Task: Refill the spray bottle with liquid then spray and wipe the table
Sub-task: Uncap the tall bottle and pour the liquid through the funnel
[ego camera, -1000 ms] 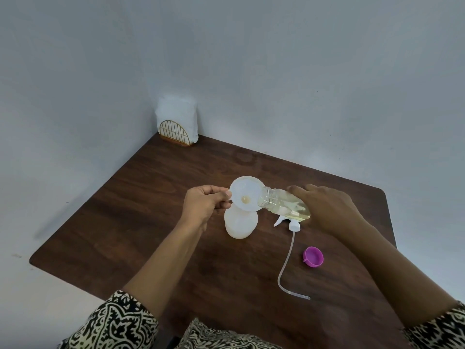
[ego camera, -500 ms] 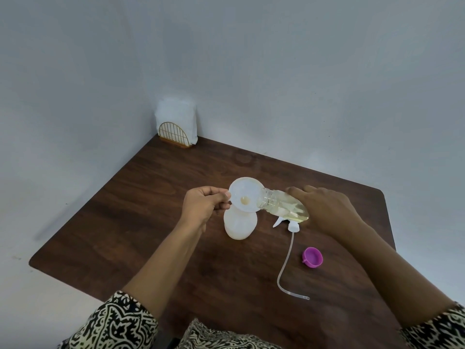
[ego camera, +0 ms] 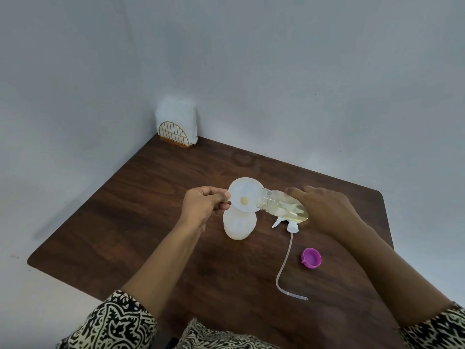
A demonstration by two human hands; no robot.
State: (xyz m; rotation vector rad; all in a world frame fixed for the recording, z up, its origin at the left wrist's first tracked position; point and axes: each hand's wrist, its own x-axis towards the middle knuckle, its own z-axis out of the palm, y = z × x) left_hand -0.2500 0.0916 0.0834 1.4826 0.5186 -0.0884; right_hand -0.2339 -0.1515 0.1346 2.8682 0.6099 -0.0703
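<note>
A white funnel (ego camera: 244,195) sits in the neck of the white spray bottle (ego camera: 239,226), which stands at the middle of the dark wooden table (ego camera: 141,212). My left hand (ego camera: 205,204) pinches the funnel's left rim. My right hand (ego camera: 327,210) holds a clear refill bottle (ego camera: 281,206) of pale yellow liquid, tipped on its side with its mouth over the funnel's right edge. A little liquid shows at the funnel's hole. The white spray head (ego camera: 289,224) with its long dip tube (ego camera: 284,270) lies on the table to the right of the spray bottle.
A purple cap (ego camera: 312,258) lies open side up to the right of the dip tube. A gold wire holder with white napkins (ego camera: 177,127) stands in the far left corner against the wall. Grey walls border the table at the back and left.
Both hands, the funnel and the refill bottle hold almost the same pose; the view has shifted only slightly.
</note>
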